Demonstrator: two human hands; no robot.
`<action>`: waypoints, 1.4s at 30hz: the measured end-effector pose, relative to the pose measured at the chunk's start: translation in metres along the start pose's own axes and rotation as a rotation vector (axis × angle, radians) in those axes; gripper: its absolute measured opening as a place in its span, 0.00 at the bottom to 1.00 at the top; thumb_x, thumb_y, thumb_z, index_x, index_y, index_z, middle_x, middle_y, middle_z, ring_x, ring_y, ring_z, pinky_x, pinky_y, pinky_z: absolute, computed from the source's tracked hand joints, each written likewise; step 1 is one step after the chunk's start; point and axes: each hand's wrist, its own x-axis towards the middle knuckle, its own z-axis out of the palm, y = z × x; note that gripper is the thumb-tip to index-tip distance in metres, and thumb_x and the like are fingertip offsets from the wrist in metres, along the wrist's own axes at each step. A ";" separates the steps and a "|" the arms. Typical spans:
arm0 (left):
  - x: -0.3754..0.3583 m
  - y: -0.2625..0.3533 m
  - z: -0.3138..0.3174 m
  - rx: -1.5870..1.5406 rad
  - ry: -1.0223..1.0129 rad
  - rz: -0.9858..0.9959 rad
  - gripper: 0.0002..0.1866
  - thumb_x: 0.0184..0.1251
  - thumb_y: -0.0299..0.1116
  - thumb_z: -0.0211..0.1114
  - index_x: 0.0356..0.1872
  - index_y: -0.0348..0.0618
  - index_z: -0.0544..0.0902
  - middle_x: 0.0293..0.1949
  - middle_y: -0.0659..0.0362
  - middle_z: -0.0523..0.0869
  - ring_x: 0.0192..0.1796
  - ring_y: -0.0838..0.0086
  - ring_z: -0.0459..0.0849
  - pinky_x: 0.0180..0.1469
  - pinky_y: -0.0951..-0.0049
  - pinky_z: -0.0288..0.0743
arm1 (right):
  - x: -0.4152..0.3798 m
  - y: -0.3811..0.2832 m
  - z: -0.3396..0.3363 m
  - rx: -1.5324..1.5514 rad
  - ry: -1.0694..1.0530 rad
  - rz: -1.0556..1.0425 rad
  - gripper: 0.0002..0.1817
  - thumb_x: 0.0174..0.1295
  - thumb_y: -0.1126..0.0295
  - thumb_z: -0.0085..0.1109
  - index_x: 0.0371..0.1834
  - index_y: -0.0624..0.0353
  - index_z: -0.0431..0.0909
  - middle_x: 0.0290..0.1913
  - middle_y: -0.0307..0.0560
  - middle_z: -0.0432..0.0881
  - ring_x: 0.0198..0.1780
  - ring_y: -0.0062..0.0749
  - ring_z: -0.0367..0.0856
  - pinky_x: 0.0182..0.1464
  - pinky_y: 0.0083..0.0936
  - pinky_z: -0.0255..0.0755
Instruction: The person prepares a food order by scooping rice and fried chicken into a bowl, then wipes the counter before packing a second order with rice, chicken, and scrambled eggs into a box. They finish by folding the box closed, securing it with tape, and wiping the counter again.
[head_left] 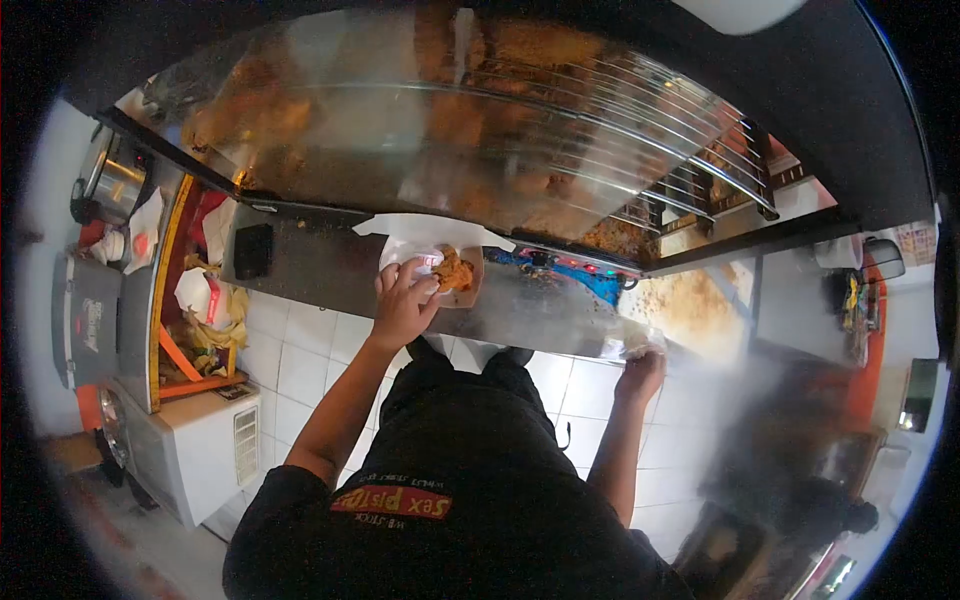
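An open paper food box (400, 226), white inside with its flap raised, sits on the metal counter. A piece of brown fried chicken (455, 270) lies in it. My left hand (403, 303) reaches into the box, its fingers closed around a small white wrapped packet (430, 260) with a red mark, right beside the chicken. Off to the right, near the counter's front edge, my right hand (641, 377) is closed on a crumpled whitish piece, which looks like thin plastic or paper (640, 345).
Above the counter (330, 250) stands a glass-fronted display case (400, 110) with wire racks (640, 120). A small black box (253, 250) lies at the counter's left. A wooden-framed shelf (165, 300) holds wrappers; a white appliance (205, 450) stands below on the tiled floor.
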 end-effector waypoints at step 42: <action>-0.015 -0.107 0.061 -0.135 -0.143 -0.754 0.26 0.59 0.35 0.62 0.59 0.33 0.76 0.43 0.38 0.86 0.50 0.44 0.84 0.54 0.49 0.77 | -0.048 0.146 0.232 -1.244 -0.926 0.020 0.33 0.57 0.51 0.69 0.55 0.70 0.74 0.47 0.64 0.84 0.51 0.56 0.84 0.53 0.46 0.76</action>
